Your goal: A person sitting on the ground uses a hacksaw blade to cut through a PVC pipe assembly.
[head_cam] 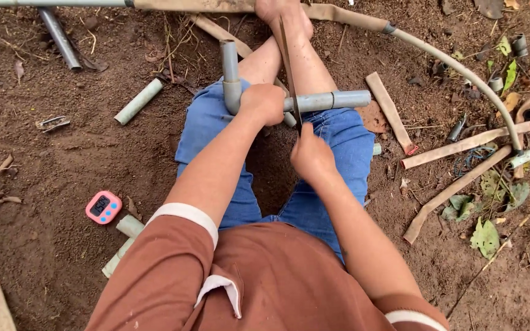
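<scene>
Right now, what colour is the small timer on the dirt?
Pink timer with a dark screen; head view.

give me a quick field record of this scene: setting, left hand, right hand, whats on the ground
setting: bare soil, person seated, seen from above
left hand: wrapped around a grey pipe assembly at its elbow joint, across the knees
right hand: gripping a thin blade set across the pipe
ground left: pink digital timer, short pale pipe offcut, dark pipe
ground right: curved hose, flat tan strips, small fittings, green leaves
</scene>
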